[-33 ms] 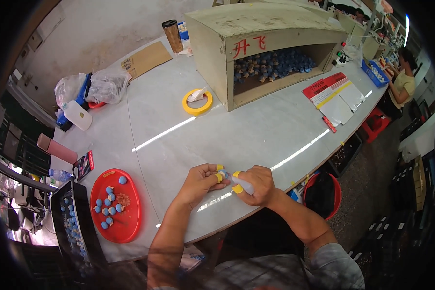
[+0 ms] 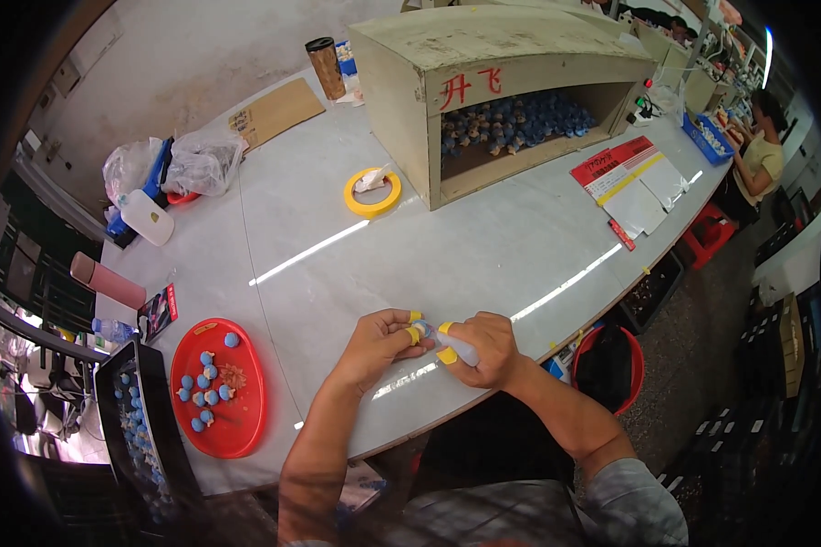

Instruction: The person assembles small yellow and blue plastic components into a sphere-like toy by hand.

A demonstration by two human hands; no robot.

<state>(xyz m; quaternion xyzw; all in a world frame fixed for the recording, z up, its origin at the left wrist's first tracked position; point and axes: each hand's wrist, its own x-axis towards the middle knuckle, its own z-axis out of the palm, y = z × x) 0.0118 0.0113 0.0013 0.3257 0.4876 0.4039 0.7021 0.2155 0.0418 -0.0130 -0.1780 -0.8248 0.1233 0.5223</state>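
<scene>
Over the near edge of the table, my left hand (image 2: pixel 380 346) pinches a small blue piece (image 2: pixel 421 326) between thumb and fingers. Most of that piece is hidden by the fingertips. My right hand (image 2: pixel 488 351) is closed around a whitish, translucent squeeze bottle (image 2: pixel 459 349), its tip up against the blue piece. Yellow tape wraps fingers on both hands. Left of my left forearm lies a red oval tray (image 2: pixel 246 424) holding several small blue-and-beige pieces (image 2: pixel 211 372).
A black crate (image 2: pixel 175 456) of similar pieces stands beside the tray. Farther back are a yellow tape roll (image 2: pixel 348 194) and a beige open-fronted box (image 2: pixel 397 137) filled with blue pieces. Printed sheets (image 2: pixel 625 187) lie right of it. A red bin (image 2: pixel 637 374) stands below the table edge.
</scene>
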